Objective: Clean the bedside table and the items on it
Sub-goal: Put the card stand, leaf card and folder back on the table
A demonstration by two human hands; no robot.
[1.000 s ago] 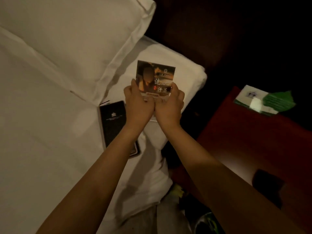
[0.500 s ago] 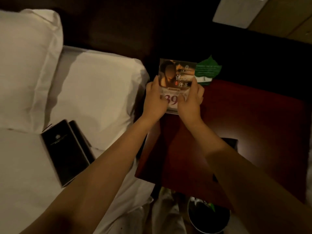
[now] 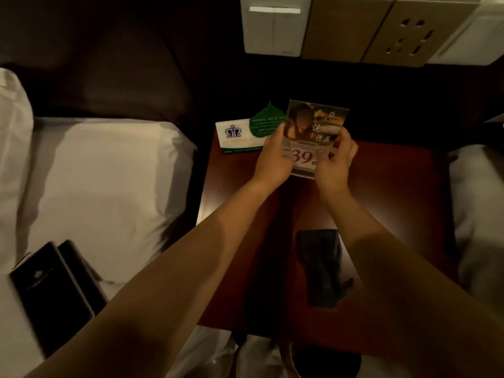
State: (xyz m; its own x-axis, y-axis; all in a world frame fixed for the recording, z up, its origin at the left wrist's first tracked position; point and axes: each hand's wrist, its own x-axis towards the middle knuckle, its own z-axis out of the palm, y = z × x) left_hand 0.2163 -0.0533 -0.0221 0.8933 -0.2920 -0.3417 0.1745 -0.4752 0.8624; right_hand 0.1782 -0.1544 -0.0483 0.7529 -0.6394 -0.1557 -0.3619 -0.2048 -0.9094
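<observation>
the glossy printed card, photo above and a large "39" below, is held upright over the back of the red-brown wooden bedside table; whether its bottom touches the top i cannot tell. it looks light, thin and fairly stiff, probably slick, so it would likely crease if squeezed mid-face, and the side edges seem the best place to hold it. the left hand pinches its left edge and the right hand its right edge, hiding the lower corners. folded stand or single sheet, i cannot say. beside it a white and green leaf-shaped tent card is partly covered. a dark rectangular thing on the table is too dim to identify. black folders lie on the white bed.
</observation>
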